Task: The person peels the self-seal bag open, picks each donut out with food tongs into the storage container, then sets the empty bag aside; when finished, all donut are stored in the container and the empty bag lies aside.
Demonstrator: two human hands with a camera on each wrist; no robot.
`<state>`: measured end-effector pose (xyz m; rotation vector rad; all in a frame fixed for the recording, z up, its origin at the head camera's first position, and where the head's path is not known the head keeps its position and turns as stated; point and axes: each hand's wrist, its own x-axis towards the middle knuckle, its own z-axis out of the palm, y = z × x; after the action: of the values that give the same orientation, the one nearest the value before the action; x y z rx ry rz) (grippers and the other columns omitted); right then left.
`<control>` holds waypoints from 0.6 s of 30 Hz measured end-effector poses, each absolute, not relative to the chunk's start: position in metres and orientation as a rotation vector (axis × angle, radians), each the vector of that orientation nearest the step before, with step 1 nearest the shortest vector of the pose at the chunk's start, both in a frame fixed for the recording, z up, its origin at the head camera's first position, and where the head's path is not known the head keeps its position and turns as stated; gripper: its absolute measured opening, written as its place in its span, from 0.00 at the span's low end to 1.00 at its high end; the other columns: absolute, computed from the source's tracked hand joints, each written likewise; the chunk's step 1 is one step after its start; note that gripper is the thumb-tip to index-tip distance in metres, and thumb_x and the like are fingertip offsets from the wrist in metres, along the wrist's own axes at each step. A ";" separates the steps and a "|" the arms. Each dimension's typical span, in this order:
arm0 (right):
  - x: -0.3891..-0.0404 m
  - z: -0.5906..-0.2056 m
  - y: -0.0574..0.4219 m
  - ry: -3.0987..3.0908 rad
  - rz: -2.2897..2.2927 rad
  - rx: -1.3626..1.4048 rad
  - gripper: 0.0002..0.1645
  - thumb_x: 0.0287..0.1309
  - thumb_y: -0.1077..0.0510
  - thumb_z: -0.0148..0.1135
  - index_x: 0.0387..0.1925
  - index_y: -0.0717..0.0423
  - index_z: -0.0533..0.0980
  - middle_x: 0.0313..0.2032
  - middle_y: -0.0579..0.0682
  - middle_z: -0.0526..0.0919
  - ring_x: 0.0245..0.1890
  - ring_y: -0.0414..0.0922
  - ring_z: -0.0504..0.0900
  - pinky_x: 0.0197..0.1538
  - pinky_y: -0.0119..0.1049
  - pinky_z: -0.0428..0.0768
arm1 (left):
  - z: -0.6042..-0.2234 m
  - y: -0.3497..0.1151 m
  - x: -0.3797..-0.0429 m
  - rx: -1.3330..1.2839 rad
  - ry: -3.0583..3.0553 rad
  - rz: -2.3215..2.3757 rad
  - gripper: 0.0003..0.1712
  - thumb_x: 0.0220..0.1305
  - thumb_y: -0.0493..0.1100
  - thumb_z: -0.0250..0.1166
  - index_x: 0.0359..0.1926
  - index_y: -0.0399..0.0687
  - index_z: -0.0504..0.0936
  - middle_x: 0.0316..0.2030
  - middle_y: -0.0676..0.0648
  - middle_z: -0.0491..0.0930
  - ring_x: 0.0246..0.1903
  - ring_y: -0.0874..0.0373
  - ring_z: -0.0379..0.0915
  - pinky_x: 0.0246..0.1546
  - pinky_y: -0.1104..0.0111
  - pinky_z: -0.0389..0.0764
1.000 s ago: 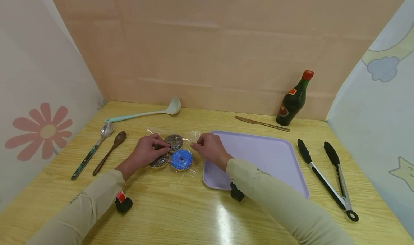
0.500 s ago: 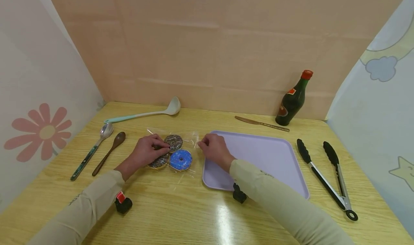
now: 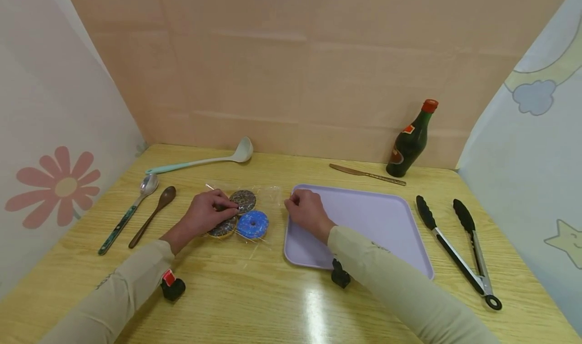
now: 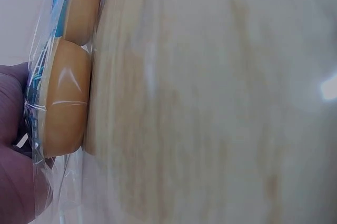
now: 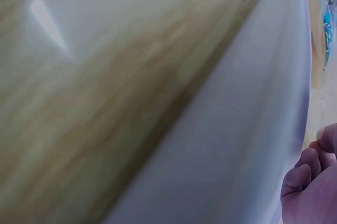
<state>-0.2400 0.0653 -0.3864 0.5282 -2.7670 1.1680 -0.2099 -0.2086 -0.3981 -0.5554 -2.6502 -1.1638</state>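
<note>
A clear plastic bag (image 3: 271,195) lies on the table left of the tray. Inside are two dark sprinkled donuts (image 3: 243,201) and a blue donut (image 3: 253,225) with light specks. My left hand (image 3: 207,213) grips the bag from the left, thumb and fingers over the lower dark donut and partly hiding it. In the left wrist view, two donuts (image 4: 66,98) show their tan sides through the film. At the bag's right edge, my right hand (image 3: 309,211) pinches the thin film with curled fingers, above the tray's left rim. The film between those fingertips is barely visible.
The lilac tray (image 3: 364,228) lies right of the bag. Beyond it are a knife (image 3: 366,174) and a dark green bottle (image 3: 409,144); tongs (image 3: 459,255) lie at the right. On the left are a ladle (image 3: 200,161), a metal spoon (image 3: 129,213) and a wooden spoon (image 3: 153,215).
My right hand has moved right from over the bag to its right edge, over the tray's rim. The left hand and the donuts stay in place.
</note>
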 end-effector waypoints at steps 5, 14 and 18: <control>-0.240 -0.386 0.070 -2.771 1.171 0.526 0.11 0.60 0.59 0.61 0.22 0.55 0.77 0.18 0.45 0.73 0.20 0.42 0.70 0.25 0.34 0.69 | -0.398 -0.208 -0.210 -0.548 -2.660 -1.172 0.05 0.56 0.39 0.71 0.35 0.45 0.89 0.31 0.54 0.76 0.29 0.58 0.70 0.27 0.65 0.71; -0.236 -0.383 0.079 -2.816 1.062 0.497 0.07 0.59 0.57 0.65 0.29 0.56 0.78 0.25 0.45 0.75 0.26 0.43 0.72 0.31 0.36 0.72 | -0.397 -0.207 -0.209 -0.555 -2.658 -1.148 0.05 0.57 0.39 0.70 0.35 0.46 0.89 0.30 0.54 0.76 0.28 0.60 0.70 0.27 0.67 0.72; -0.228 -0.380 0.081 -2.770 1.036 0.659 0.08 0.57 0.57 0.67 0.34 0.59 0.82 0.28 0.45 0.75 0.28 0.41 0.72 0.34 0.36 0.73 | -0.394 -0.209 -0.205 -0.581 -2.651 -1.093 0.05 0.59 0.40 0.69 0.36 0.47 0.89 0.30 0.55 0.76 0.29 0.61 0.71 0.29 0.66 0.74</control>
<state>-0.2282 0.0809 -0.3800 0.6590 -2.7699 1.0357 -0.2054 -0.2094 -0.3937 -0.5806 -2.6505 -1.0932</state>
